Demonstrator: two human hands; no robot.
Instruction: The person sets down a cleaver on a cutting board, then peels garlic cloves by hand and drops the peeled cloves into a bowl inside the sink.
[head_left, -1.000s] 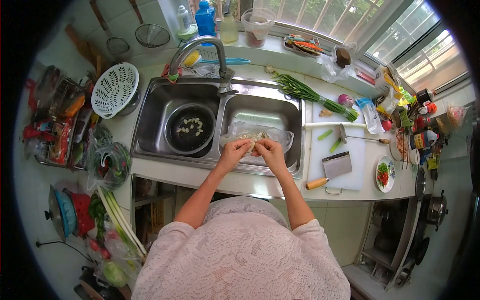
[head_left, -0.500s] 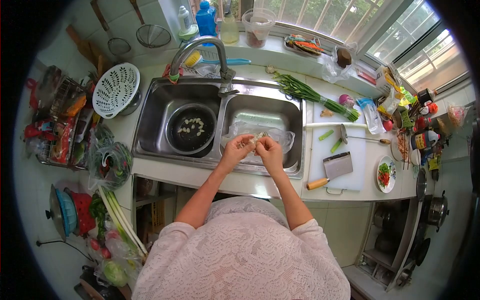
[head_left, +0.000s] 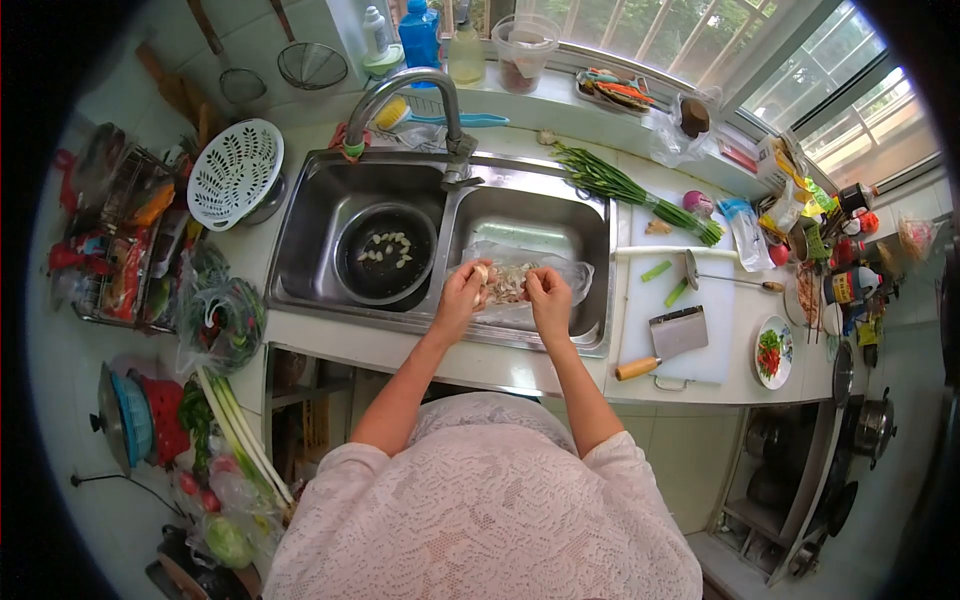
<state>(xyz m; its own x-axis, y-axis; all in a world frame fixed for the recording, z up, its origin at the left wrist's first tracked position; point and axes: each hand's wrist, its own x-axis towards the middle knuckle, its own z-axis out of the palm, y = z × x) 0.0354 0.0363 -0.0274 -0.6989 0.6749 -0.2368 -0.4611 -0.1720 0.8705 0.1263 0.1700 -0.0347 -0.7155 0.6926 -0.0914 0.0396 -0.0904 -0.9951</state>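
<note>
My left hand (head_left: pixel 459 299) is closed in a pinch over the right sink basin, with a pale, brownish garlic clove (head_left: pixel 483 271) at its fingertips. A short gap to the right, my right hand (head_left: pixel 548 301) has its fingers pressed together; whatever they may hold is too small to make out. Between and below both hands, a clear plastic bag (head_left: pixel 571 272) lies in the basin with garlic skins (head_left: pixel 510 284) on it. In the left basin, a dark round bowl (head_left: pixel 385 284) holds several peeled garlic cloves (head_left: pixel 384 249) in what looks like water.
The faucet (head_left: pixel 458 150) arches above the sink divider. Right of the sink, a cleaver (head_left: pixel 679 331) and green stalk pieces (head_left: pixel 657 271) lie on a white cutting board (head_left: pixel 707 362). Nearby are a ladle (head_left: pixel 735 281), green stalks (head_left: pixel 620 185) and a plate of chopped peppers (head_left: pixel 785 372). A white colander (head_left: pixel 236 172) stands left.
My hands, close together before, have moved apart, uncovering the garlic skins between them. A clove now shows at my left fingertips. The view has shifted slightly.
</note>
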